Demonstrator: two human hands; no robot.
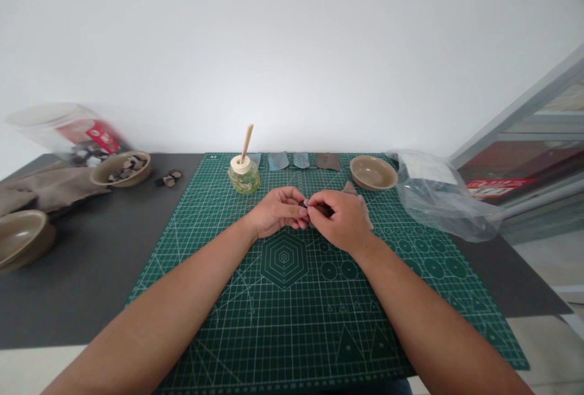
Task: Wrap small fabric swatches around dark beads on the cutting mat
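Above the middle of the green cutting mat, my two hands meet at the fingertips. My left hand is closed in a pinch on a small dark piece, too small to make out in detail. Thumb and forefinger of my right hand are pinched together at the same spot, and what they grip is mostly hidden. A greyish-brown cloth shows behind and beside the right hand; whether that hand holds it or only covers it, I cannot tell.
A glass jar with a wooden lid and stick stands at the mat's back left. Several blue and brown patches line the back edge. A bowl and clear plastic bag are right; another bowl with dark and beige pieces is left.
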